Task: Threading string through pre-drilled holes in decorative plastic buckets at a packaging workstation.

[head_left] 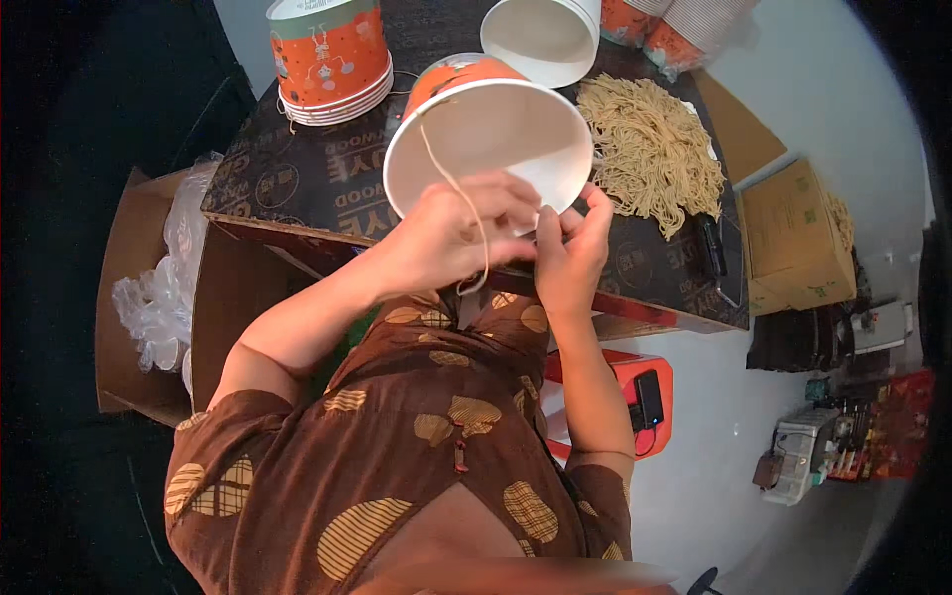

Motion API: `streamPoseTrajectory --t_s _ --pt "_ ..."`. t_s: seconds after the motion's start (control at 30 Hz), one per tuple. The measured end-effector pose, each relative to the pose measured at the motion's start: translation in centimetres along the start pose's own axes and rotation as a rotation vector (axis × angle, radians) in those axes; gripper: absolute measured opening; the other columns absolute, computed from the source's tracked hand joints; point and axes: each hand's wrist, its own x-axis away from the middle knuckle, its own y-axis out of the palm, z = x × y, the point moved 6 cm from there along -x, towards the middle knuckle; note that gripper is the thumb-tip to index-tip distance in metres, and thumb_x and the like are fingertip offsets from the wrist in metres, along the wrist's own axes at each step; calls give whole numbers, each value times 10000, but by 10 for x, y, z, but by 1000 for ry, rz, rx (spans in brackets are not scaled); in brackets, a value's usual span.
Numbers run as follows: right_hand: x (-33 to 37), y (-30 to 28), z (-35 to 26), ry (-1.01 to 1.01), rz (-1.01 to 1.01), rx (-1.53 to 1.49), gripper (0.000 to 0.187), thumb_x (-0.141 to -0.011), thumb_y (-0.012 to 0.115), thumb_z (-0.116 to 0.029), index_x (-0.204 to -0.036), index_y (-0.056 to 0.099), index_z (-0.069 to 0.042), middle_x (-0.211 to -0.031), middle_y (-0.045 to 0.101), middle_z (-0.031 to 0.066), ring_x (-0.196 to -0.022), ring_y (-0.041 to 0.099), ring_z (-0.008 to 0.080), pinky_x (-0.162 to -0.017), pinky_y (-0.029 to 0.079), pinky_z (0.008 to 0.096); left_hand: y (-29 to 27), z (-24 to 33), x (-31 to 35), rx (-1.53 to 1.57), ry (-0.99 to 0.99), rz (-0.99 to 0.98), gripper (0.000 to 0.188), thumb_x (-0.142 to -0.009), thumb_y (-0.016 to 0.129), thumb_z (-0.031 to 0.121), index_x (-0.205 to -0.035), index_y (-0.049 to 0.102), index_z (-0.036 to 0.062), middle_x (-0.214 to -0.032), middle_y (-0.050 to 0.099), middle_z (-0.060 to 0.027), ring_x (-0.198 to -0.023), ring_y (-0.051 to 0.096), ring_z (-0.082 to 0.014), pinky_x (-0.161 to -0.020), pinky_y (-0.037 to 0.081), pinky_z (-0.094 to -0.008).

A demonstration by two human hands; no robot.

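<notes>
A white-lined paper bucket [486, 129] with an orange outside is tipped toward me, its mouth facing me. One tan cord [436, 154] is fixed at its upper left rim and hangs down across my left hand. My right hand [575, 238] pinches the bucket's lower right rim between thumb and fingers. Beside it, my left hand [466, 228] has its fingers curled over the rim, close to the right fingertips; whatever they pinch is hidden. A heap of similar tan cords [654, 149] lies on the dark printed table [297, 183], right of the bucket.
Stacked orange buckets [332, 69] stand at the far left, another white-lined bucket [540, 45] lies behind, and bagged stacks [684, 35] are beyond. A dark phone-like object [712, 248] rests near the table's right edge. Cardboard boxes [793, 238] and a red stool [659, 382] flank me.
</notes>
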Motion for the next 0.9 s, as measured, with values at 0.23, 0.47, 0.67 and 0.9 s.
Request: streamPoseTrajectory --t_s 0.23,0.47,0.67,0.9 --pt "-3 7 2 -6 -85 106 358 -912 550 -16 -1222 384 46 -895 678 139 -778 614 135 -695 486 288 16 -47 -7 -267 -202 -55 207 -828 611 0 -1035 595 -7 -976 611 -163 -913 615 -306 -814 480 -390" --pt "-18 14 18 132 -257 259 363 -868 606 -53 -1183 449 36 -827 671 218 -834 671 373 -729 503 412 19 -78 -7 -242 -296 -68 77 -858 591 66 -886 562 0 -839 563 -130 -805 581 -263 -732 467 -361" --pt "-23 0 26 213 -397 336 346 -809 656 -69 -1119 542 29 -824 676 196 -795 676 365 -714 510 406 20 -87 -5 -140 -387 -3 61 -871 566 62 -851 564 4 -812 572 -103 -770 565 -191 -697 454 -323" --pt "0 -12 4 60 -426 762 183 -812 621 -112 -944 619 15 -856 672 193 -794 656 364 -724 507 462 17 -88 -4 -210 -295 97 94 -871 557 77 -831 567 -7 -791 572 -113 -730 560 -190 -675 454 -324"
